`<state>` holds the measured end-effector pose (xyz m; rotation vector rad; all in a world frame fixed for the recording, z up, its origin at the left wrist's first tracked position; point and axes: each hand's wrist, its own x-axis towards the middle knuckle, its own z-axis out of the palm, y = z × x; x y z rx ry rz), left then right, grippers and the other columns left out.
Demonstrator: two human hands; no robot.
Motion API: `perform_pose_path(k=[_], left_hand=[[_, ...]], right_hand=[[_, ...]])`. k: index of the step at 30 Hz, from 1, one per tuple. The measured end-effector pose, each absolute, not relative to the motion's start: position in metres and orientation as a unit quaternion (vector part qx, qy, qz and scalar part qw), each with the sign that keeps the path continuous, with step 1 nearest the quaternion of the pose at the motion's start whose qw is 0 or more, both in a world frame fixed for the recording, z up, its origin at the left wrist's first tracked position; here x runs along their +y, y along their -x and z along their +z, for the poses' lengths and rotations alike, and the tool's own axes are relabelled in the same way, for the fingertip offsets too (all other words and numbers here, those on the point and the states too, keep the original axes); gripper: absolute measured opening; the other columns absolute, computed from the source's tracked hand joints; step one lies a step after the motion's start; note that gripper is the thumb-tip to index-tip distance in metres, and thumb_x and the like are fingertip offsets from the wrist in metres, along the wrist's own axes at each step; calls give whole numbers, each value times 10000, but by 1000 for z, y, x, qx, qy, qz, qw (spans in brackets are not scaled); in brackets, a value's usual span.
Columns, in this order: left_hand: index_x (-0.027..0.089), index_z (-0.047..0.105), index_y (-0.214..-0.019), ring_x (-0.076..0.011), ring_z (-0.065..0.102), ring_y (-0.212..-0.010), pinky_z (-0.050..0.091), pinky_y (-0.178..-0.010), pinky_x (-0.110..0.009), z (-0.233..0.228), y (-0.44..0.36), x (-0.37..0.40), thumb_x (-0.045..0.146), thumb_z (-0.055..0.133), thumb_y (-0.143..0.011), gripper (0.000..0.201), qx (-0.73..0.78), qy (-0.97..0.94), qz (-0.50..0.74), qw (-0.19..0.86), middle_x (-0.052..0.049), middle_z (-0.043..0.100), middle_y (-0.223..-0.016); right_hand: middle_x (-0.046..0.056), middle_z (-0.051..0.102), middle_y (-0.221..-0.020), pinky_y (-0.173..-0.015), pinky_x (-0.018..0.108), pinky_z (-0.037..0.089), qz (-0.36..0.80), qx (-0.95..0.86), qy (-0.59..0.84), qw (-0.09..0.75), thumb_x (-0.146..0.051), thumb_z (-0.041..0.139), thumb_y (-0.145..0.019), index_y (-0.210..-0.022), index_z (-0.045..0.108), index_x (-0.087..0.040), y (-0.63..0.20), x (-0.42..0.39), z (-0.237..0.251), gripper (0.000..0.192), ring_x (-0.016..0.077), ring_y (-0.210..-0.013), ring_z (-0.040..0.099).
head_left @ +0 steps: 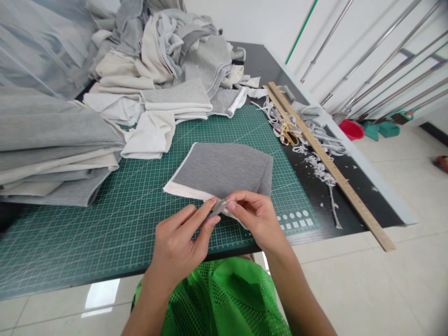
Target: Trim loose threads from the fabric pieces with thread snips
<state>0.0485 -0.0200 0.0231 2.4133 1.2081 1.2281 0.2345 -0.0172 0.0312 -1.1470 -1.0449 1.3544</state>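
A grey fabric piece (224, 165) with a white underside showing along its near edge lies on the green cutting mat (133, 224). At that near edge, my left hand (184, 235) pinches a small, light-grey folded bit between thumb and forefinger; it looks like part of the fabric's edge. My right hand (257, 219) is closed on the same edge just to the right, its thumb and fingertips almost meeting those of the left. The fabric's near right corner is partly hidden beneath my right hand.
Folded grey fabric (52, 140) is stacked at left, and a heap of grey and cream cloth (175, 51) fills the back. At right lie a wooden ruler (336, 172) overhanging the table's edge, gold-handled scissors (287, 135) and fabric scraps (320, 170).
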Motion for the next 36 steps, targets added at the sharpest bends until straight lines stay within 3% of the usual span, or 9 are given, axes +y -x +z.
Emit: perform_pose_path(k=[14,21,30,36], left_hand=[[182,675,-1250,-100,708,-754,546,-665,-196,23,-49,-19,151,651,-939,314,405,-803,423,108,-48,772,-989],[211,713,-1212,-146,739,-836,592,-729,-249,23,-45,-19,173,650,-934,287,441,-754,462,153,-45,788,-1018],[170,725,-1184,-169,754,-895,600,-773,-261,24,-37,-18,226,646,-939,264,489,-719,469,157,-60,789,-1063],[246,726,-1201,-185,761,-934,608,-831,-299,19,-4,-21,308,646,-949,271,554,-679,465,127,-27,786,-1115]], right_hand=[[6,669,-726,-651,268,472,558,-436,481,517,-375,804,-802,-800,751,-200,-234,-17,31,183,127,-674,571],[14,669,-729,-636,274,462,540,-453,498,506,-396,784,-812,-787,744,-201,-233,-18,31,201,136,-674,567],[28,689,-770,-670,287,470,505,-512,484,498,-340,745,-859,-801,743,-198,-230,-18,32,153,150,-721,598],[49,719,-839,-716,318,489,482,-539,465,511,-334,752,-858,-827,754,-212,-232,-21,32,126,175,-786,634]])
